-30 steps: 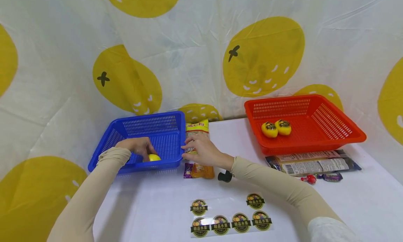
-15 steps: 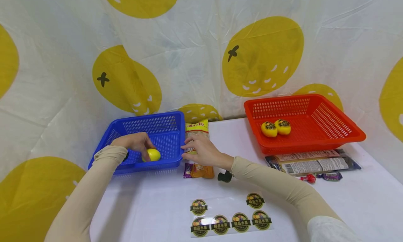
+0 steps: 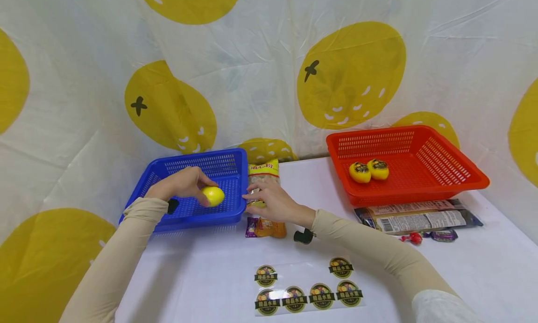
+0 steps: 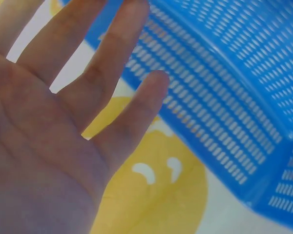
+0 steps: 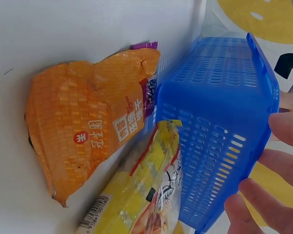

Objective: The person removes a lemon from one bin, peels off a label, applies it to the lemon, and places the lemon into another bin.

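Observation:
My left hand (image 3: 181, 183) pinches a yellow lemon (image 3: 214, 197) between thumb and fingers, over the inside of the blue basket (image 3: 229, 215). In the left wrist view the other fingers spread beside the basket's slotted wall (image 4: 200, 117), and the lemon is out of sight. My right hand (image 3: 275, 204) has its fingertips at the basket's right rim, fingers nearly straight; the right wrist view shows them along that edge. Two more lemons (image 3: 360, 172), each bearing a dark round sticker, sit in the red basket (image 3: 420, 190) on the right.
Beside the blue basket lie a yellow-topped food bag (image 3: 264, 168) and an orange snack packet (image 5: 88, 117). A clear sheet of round fruit stickers (image 3: 295, 299) lies nearer the front. Below the red basket are a long flat packet (image 3: 420, 218), a red lollipop (image 3: 415, 239) and a purple-wrapped sweet (image 3: 443, 236).
My left hand has lifted the lemon from the near side of the blue basket, upward and slightly right. The right hand stays at the rim.

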Tool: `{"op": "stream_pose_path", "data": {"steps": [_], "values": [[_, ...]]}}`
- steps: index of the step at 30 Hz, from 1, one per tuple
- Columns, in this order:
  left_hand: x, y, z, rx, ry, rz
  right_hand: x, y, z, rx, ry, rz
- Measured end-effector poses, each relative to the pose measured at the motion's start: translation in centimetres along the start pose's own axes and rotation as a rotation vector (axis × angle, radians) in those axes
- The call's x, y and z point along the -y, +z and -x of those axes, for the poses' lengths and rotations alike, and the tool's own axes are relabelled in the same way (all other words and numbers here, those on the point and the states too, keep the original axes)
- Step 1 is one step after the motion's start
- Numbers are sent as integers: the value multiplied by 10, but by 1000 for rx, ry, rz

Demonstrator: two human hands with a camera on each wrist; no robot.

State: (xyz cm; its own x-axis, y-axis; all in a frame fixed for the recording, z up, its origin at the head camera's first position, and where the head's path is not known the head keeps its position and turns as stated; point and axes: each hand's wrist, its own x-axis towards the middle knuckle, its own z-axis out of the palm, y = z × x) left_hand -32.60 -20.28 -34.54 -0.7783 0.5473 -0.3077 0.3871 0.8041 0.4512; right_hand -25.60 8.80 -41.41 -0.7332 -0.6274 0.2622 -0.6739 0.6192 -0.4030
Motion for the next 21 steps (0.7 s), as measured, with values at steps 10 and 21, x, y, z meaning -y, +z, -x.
{"op": "stream_pose_path", "data": {"steps": [10,21], "values": [[-33,1,7,-103,87,-12,-11,-8,20,-1,59,-15],[-84,13,-3,-137,196,-40,-39,-34,76,-76,255,-49]]}}
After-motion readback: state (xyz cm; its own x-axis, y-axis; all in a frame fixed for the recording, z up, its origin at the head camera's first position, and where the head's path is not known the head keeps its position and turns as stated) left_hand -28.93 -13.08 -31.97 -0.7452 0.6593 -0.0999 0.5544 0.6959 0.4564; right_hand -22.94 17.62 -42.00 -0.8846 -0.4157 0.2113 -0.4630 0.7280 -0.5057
